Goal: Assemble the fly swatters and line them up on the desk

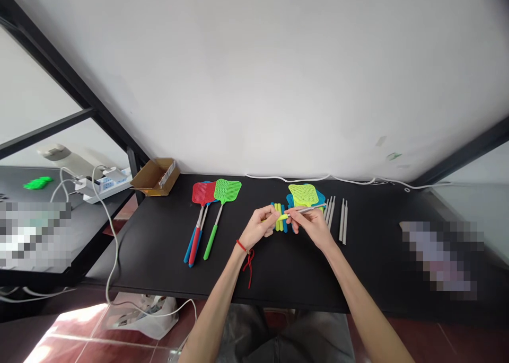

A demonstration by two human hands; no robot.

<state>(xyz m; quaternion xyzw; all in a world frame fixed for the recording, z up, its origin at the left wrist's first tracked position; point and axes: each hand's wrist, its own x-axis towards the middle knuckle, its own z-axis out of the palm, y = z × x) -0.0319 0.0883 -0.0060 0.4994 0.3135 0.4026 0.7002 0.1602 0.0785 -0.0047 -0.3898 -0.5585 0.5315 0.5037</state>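
My left hand point(260, 226) and my right hand point(310, 226) meet above the middle of the black table. Between them is a thin metal fly swatter shaft point(308, 210) with a yellow-green plastic handle point(283, 217) at its left end. My left hand grips the handle and my right fingers pinch the shaft. Just beneath my hands lies a row of yellow and blue handles point(279, 218). Yellow-green and blue swatter heads point(303, 194) are stacked beyond them. Grey rods point(342, 221) lie to the right, and finished red, green and blue swatters point(214, 193) lie to the left.
A cardboard box point(156, 176) stands at the table's back left corner. A white cable point(302, 177) runs along the wall. A side table on the left holds a power strip point(105, 185) and green pieces point(38, 183). A white plastic bag point(143, 318) lies on the floor.
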